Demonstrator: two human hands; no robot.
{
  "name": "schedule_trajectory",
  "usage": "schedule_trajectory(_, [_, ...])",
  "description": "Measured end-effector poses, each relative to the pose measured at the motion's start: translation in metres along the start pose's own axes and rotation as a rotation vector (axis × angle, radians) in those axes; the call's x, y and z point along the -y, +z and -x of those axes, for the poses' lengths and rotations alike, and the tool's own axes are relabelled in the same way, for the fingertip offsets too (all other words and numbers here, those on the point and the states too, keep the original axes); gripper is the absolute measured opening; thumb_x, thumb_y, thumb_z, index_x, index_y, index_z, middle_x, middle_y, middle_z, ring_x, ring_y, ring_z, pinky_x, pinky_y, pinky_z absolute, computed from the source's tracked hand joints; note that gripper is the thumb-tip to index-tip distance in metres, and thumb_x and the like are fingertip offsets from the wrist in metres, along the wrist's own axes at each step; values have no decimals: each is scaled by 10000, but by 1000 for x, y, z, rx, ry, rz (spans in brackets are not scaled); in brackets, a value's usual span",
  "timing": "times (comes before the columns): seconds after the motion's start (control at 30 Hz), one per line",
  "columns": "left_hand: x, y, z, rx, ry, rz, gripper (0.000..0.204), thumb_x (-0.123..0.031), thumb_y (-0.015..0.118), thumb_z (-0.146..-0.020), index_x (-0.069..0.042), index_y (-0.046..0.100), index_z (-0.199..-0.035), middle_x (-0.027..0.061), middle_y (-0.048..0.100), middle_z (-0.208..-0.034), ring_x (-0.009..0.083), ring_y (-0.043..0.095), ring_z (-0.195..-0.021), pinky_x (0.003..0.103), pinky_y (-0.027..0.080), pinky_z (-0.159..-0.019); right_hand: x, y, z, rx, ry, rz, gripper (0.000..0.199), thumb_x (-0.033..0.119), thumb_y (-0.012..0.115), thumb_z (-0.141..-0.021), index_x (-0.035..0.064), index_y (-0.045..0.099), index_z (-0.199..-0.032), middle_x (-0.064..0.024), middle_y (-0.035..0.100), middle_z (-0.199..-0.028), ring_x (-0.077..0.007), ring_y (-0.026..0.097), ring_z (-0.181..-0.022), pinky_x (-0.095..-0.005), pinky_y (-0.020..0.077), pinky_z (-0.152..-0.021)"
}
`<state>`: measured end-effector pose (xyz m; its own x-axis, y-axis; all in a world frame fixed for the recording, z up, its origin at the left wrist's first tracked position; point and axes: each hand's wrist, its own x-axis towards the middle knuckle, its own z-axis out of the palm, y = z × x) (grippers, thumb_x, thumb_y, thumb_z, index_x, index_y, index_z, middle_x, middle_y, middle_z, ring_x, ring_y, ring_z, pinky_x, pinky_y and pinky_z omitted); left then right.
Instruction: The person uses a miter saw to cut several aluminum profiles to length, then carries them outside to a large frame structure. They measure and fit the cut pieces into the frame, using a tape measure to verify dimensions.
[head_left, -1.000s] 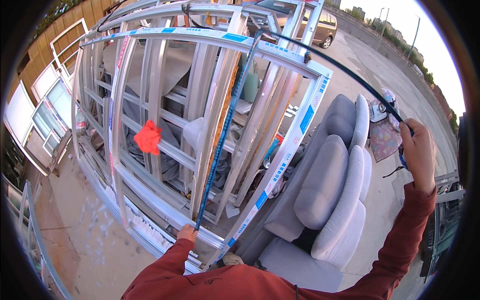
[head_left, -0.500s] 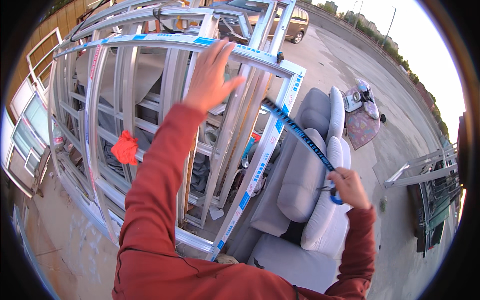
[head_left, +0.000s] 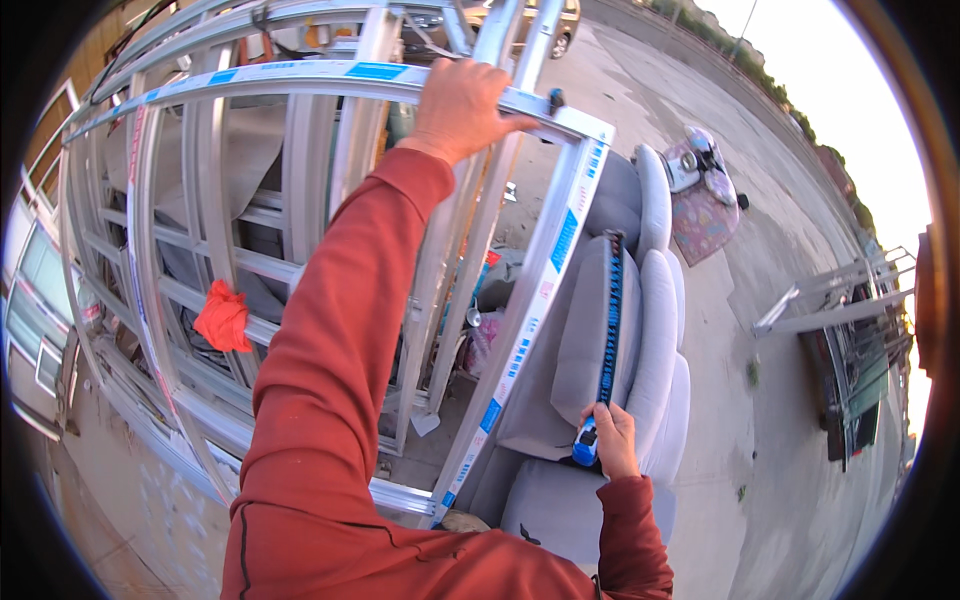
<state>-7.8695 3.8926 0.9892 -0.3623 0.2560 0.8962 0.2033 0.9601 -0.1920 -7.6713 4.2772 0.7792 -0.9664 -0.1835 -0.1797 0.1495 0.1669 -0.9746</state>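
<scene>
Frames of pale metal fill the left and centre of our head view, leaning stacked together, and the nearest window frame (head_left: 560,240) carries white protective tape with blue patches along its top and right bars. Our left hand (head_left: 462,105) rests on that top bar near its right corner, the fingers (head_left: 490,80) curled over the rail and gripping it, the thumb pointing right along the bar. The red sleeve (head_left: 340,330) of that arm runs down from the hand to the lower edge of the picture.

Lower right, our right hand (head_left: 612,440) is closed round the blue end of a long blue-and-black level (head_left: 610,320), its fingers wrapped about the tool. The level stretches up and away from the hand, lying along a grey car seat (head_left: 640,330) that stands just beside the right bar of the window frame. The tool's far end reaches near the top of the seat's backrest.

A red rag (head_left: 223,318) hangs on a crossbar deeper in the stack, well left of our arm. Beyond the seat, on the concrete ground (head_left: 780,440), a patterned mat (head_left: 700,215) lies with small objects on it, too small for us to identify. A metal rack (head_left: 850,310) stands at the right edge.
</scene>
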Motion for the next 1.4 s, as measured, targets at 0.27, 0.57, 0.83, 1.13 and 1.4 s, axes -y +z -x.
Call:
schedule_trajectory(0.27, [130, -32, 38, -66, 41, -28, 527, -529, 767, -717, -93, 662, -993, 69, 654, -990, 265, 591, -1004, 389, 433, -906, -13, -9, 1, -113, -6, 12, 286, 216, 475, -1009, 14, 597, -846, -65, 605, -736, -128, 582, -650, -258, 476, -612])
schedule_trajectory(0.57, [221, -67, 75, -58, 17, -287, 498, -402, 778, -759, -73, 610, -1093, 79, 635, -1050, 294, 569, -1048, 412, 431, -932, -25, 5, -1, -154, -44, 11, 292, 210, 479, -1014, 1, 620, -867, -61, 619, -720, -115, 574, -628, -250, 460, -596])
schedule_trajectory(0.83, [226, -70, 76, -53, -86, -121, 488, -439, 778, -738, -72, 635, -1025, 64, 636, -985, 286, 573, -1025, 408, 441, -929, -12, 18, -13, -152, -79, -6, 286, 218, 465, -1002, 0, 571, -851, -96, 589, -699, -181, 601, -609, -288, 496, -574])
schedule_trajectory(1.13, [226, -97, 86, -104, -212, -222, 494, -358, 748, -808, -71, 591, -1179, 121, 599, -1169, 314, 546, -1138, 420, 423, -999, 40, 31, -26, -60, -260, 218, 317, 232, 498, -1002, 1, 615, -820, -63, 596, -660, -142, 595, -620, -256, 453, -560])
schedule_trajectory(1.4, [-36, -173, 218, 431, -210, 855, 304, -277, 628, -917, -68, 585, -1133, 126, 625, -1055, 330, 596, -999, 437, 483, -860, 115, 61, -34, 334, -524, 1053, 156, 131, 604, -874, -7, 651, -818, -184, 606, -715, -354, 610, -693, -410, 462, -619])
